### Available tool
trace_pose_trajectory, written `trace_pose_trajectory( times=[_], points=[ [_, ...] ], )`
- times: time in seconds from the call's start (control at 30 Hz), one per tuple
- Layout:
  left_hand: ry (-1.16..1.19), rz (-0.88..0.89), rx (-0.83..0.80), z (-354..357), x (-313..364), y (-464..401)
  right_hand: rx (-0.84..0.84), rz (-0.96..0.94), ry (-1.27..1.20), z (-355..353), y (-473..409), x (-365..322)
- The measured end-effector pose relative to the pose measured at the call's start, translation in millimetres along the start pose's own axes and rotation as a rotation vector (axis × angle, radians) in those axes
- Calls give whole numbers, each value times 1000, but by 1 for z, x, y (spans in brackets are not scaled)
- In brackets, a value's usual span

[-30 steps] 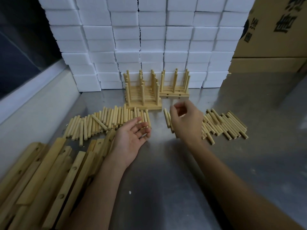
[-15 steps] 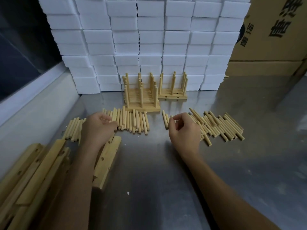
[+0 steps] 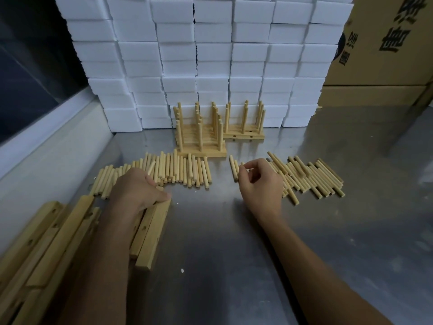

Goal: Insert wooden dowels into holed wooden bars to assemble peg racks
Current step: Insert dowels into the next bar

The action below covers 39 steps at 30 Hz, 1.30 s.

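- Head view, left side: the left hand is curled over the far end of a bar, thumb pressed on its top edge, so I'd call that a grip on the bar. A dowel pokes up from behind the fingers; can't tell if the hand holds it too or it's just lying on the left dowel pile.
- Head view, right side: the right hand has fingers bent in, thumb and fingertips pinching at a dowel on the inner edge of the right dowel pile. Looks like a pick-up in progress, but whether it's actually lifted, can't say.
- Spare bars are heaped at lower left on the table; finished racks stand at the back against the foam blocks.
- My read: this is the start of a fresh rack, fetching parts. Next move needs the bar pulled to centre with holes facing up, then the dowel stood on end and pushed square into a hole.
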<state>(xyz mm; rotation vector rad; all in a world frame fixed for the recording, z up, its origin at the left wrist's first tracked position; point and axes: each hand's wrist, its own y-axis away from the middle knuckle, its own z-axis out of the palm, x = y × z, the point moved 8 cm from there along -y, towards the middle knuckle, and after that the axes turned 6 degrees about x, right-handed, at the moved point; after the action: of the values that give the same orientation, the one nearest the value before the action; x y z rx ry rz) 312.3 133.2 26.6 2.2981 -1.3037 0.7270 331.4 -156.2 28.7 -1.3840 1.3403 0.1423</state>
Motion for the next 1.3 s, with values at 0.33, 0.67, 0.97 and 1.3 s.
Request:
trace_pose_trajectory(
  times=[0.33, 0.67, 0.97, 1.3],
  points=[
    [279, 122, 101, -10, 22, 1, -14, 43, -31, 2, -1, 6],
    [880, 217, -132, 22, 74, 34, -17, 55, -53, 1, -1, 6],
    [1078, 44, -261, 81, 65, 41, -3, 40, -52, 0, 0, 3],
    [1154, -76, -264, 91, 50, 31, -40, 65, -29, 4, -1, 4]
  ],
)
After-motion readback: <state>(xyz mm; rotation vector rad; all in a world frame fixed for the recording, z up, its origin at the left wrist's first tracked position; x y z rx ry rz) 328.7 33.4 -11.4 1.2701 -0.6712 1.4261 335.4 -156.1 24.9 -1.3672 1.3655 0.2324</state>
